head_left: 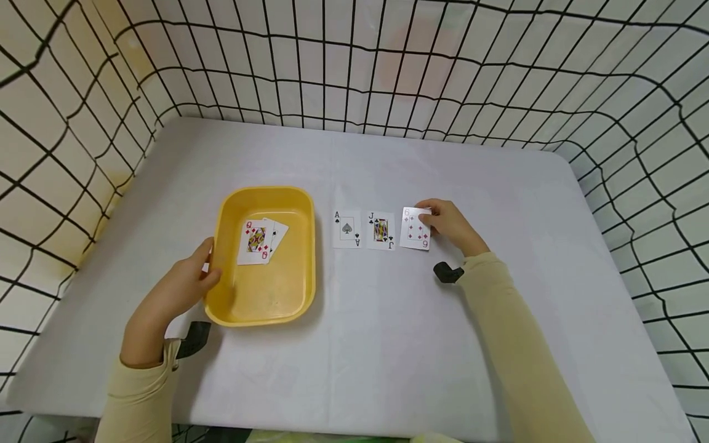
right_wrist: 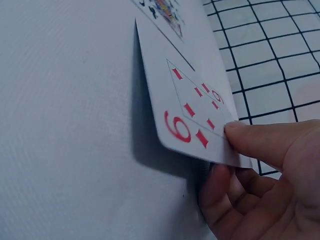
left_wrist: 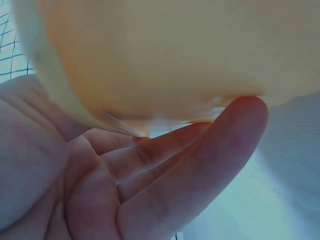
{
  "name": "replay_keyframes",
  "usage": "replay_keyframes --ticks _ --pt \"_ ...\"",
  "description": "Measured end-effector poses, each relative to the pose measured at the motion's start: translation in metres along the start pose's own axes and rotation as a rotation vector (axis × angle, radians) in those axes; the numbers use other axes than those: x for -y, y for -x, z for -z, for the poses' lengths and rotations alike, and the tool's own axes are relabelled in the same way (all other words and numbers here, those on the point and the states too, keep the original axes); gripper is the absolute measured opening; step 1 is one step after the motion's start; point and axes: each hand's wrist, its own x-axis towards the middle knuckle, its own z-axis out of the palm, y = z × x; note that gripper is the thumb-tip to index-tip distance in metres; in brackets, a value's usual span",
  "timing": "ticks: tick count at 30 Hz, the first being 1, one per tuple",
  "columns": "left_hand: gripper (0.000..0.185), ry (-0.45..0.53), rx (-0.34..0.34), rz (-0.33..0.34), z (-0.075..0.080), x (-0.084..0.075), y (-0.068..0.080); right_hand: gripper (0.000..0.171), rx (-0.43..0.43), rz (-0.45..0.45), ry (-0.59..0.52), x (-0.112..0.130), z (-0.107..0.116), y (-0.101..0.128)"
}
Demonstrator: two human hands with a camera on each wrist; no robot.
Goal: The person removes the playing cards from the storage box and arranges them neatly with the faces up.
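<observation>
— What does the right hand hold?
— The six of diamonds, face up, pinched at its right edge; that edge is lifted off the bench, the far edge down beside the jack.
— And the left hand?
— It grips the left rim of the yellow tray, which sits flat on the bench with the queen of diamonds face up inside, over another card.

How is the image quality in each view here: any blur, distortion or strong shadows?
Head view: evenly lit and sharp, but the wide lens bows the netting outward. Left wrist view: the yellow tray sits too near the lens and blurs into a glow above the left hand. Right wrist view: bluish cast; the six of diamonds, pinched by the right hand, throws a dark shadow on the table.
</observation>
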Motion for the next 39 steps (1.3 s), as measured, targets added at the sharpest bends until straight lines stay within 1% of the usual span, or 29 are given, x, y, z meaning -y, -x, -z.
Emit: replay_keyframes --ticks 5,8,11,13,20,24,27,34,39 --pt "0.031 -0.002 0.004 0.006 0.002 -0.002 0.0 0.029 -0.018 0.03 0.188 0.006 -0.004 -0.002" --pt "0.032 0.003 0.009 0.008 0.003 -0.003 -0.001 0.026 -0.032 0.038 0.268 0.008 -0.008 -0.004" --pt "0.032 0.004 0.011 0.015 0.003 -0.003 -0.001 0.024 -0.042 0.053 0.327 0.009 -0.011 -0.006" --pt "0.033 0.005 0.013 0.021 0.003 -0.002 -0.001 0.023 -0.051 0.049 0.354 0.011 -0.013 -0.007" --pt "0.038 0.009 0.023 0.028 0.003 -0.002 -0.001 0.026 -0.056 -0.003 0.423 0.023 -0.014 -0.005" --pt "0.036 0.008 0.02 0.024 0.003 -0.003 -0.001 0.027 -0.067 0.02 0.387 0.039 -0.017 -0.003" --pt "0.034 0.004 0.013 0.017 0.002 -0.003 -0.002 0.028 -0.085 0.086 0.335 0.059 -0.025 -0.005" --pt "0.035 0.005 0.018 0.029 0.0 0.0 -0.001 0.031 -0.076 0.24 0.251 0.117 -0.054 -0.009" --pt "0.038 0.008 0.026 0.03 -0.001 0.0 -0.002 0.031 -0.053 0.354 0.217 0.162 -0.08 -0.01"
